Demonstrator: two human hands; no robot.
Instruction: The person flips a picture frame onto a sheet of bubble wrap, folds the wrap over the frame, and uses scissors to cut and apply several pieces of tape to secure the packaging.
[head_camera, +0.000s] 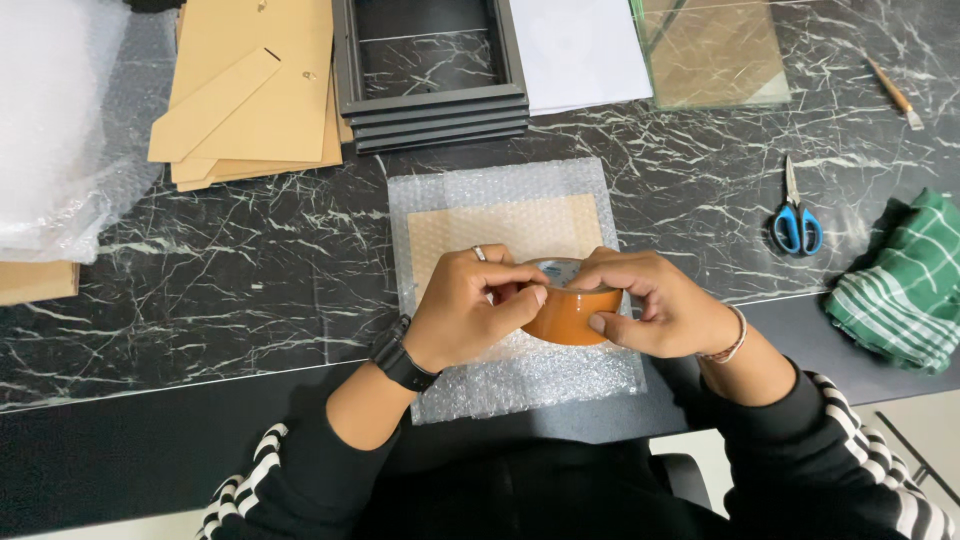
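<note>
Both hands grip one roll of brown tape above a bubble-wrapped flat panel lying on the black marble counter. The left hand wears a ring and a dark wristwatch; its fingers press the roll's upper edge. The right hand, with a bracelet, clasps the roll's far side. Stacked black frames, cardboard backings, a glass pane, blue-handled scissors and a green checked cloth lie around them.

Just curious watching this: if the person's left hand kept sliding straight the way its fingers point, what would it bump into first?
The left hand points rightward at the brown tape roll, which it already touches; the right hand grips the roll's far side. So the roll comes first, probably.
</note>
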